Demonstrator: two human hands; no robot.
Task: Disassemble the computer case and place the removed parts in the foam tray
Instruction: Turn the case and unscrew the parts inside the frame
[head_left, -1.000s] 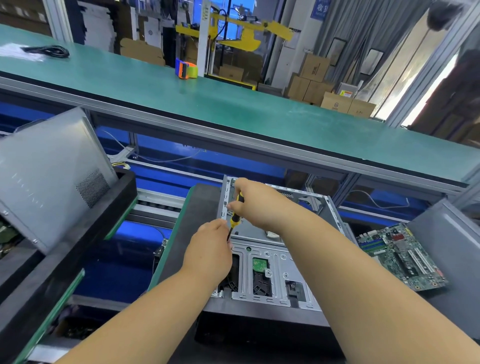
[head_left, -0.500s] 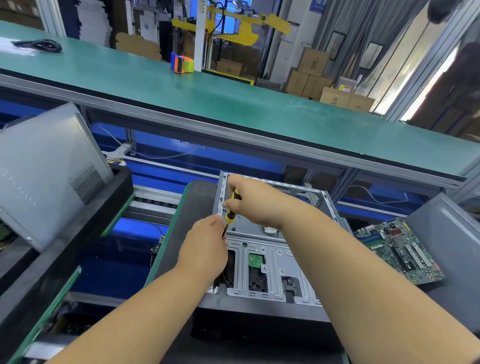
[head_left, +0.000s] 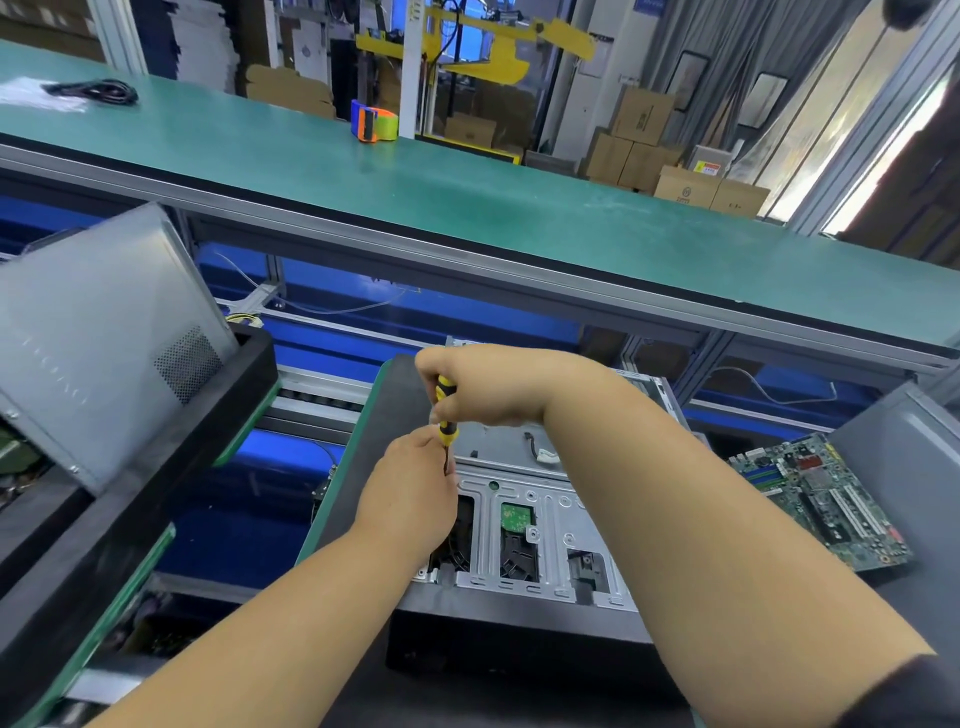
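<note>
Below the green workbench, the right hand is gripping a screwdriver at the computer case left edge while the left hand is pinching its shaft; the circuit board is already lying out, so work is remaining.

A dark pad with a green edge carries the open case. To its right, on a dark surface, lies a green motherboard beside a grey panel. Behind, the long green desk holds a tape dispenser and, far left, a coiled black cable.
</note>
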